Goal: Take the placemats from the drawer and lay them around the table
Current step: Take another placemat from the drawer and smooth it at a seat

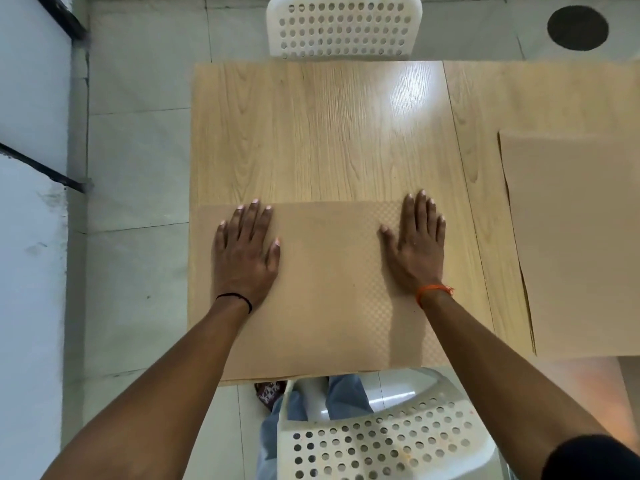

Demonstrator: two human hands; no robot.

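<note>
A tan placemat (pixel 329 289) with a fine checked texture lies flat at the near edge of the wooden table (pixel 311 133), its front edge about level with the table's edge. The left hand (pixel 244 251) presses flat on the placemat's left part and the right hand (pixel 417 244) on its right part, both with fingers straight and slightly spread. A black band circles the left wrist, an orange thread the right.

To the right on the table lies a pile of the same tan sheets (pixel 571 244), probably more placemats, though the stack's edges are hard to count. The table is pale oak-grain with a bright glare patch. A white perforated chair (pixel 343 26) stands at the table's far side, another (pixel 381 434) at its near side. Beneath the table runs a pale tiled floor (pixel 138 168), with a dark round mat (pixel 577 27) beyond the table's far right corner.
</note>
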